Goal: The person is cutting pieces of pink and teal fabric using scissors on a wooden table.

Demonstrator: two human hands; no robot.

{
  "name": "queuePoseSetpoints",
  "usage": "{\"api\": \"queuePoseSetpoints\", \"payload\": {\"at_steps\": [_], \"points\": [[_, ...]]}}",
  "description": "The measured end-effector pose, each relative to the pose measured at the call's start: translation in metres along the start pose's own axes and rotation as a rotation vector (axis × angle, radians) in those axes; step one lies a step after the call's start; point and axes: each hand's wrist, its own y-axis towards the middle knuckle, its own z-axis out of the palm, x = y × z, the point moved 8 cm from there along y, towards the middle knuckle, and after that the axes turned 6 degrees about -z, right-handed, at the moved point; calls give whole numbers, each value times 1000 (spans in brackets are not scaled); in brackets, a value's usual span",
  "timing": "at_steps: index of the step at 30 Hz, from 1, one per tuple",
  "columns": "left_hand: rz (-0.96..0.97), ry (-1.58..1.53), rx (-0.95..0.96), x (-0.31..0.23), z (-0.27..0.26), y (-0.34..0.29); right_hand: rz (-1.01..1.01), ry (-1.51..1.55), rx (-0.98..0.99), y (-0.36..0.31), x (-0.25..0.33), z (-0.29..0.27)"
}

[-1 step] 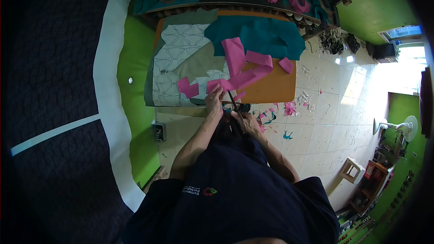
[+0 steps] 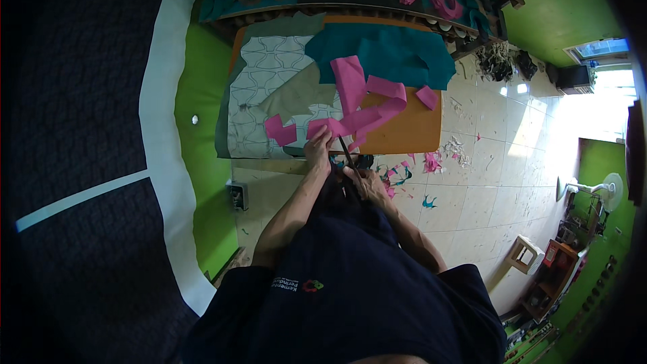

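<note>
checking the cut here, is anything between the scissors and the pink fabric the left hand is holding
Nothing visible. The scissors in the right hand reach straight to the pink fabric, which the left hand grips at its near edge.

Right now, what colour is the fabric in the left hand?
Pink fabric, held by the left hand; head view.

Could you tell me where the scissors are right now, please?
In the head view, the scissors sit at the table's near edge, gripped by the right hand, blades reaching into the pink fabric beside the left hand.
</note>
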Motion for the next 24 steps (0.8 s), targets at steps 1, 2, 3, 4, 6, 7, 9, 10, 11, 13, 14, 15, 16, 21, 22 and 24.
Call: {"api": "queuePoseSetpoints", "payload": {"at_steps": [1, 2, 3, 4, 6, 7, 9, 10, 11, 13, 14, 15, 16, 21, 22, 24], "points": [[-6, 67, 12, 0, 4, 1, 4, -19, 30, 6, -17, 4], [-3, 131, 14, -5, 7, -2, 5, -41, 73, 10, -22, 9], [8, 143, 17, -9, 10, -5, 7, -37, 72, 12, -28, 11], [10, 145, 14, -14, 9, -6, -25, -52, 66, 14, -22, 14], [-48, 261, -90, -18, 0, -8, -55, -64, 61, 18, -13, 18], [-56, 283, -96, -19, -4, -6, -10, -61, 83, 16, -4, 20], [-45, 289, -97, -21, -12, -5, 34, -58, 110, 20, 3, 25], [-41, 296, -89, -20, -13, -3, 20, -71, 103, 24, 6, 25], [-41, 296, -91, -19, -14, -2, 5, -85, 96, 26, 9, 25], [-24, 216, -42, -18, -14, 1, -95, -82, 23, 26, 22, 23], [-21, 215, -47, -19, -17, 2, -196, -78, -51, 26, 35, 19], [-23, 234, -36, -20, -18, 3, -198, -79, -44, 29, 34, 19], [-28, 256, -21, -20, -17, 4, -217, -71, -15, 33, 33, 20], [-29, 300, 7, -23, -15, 4, -229, -60, -4, 41, 33, 24], [-29, 280, 9, -22, -16, 5, -304, -61, -50, 41, 37, 24], [-30, 281, 7, -22, -16, 7, -380, -64, -95, 42, 39, 22]]}}
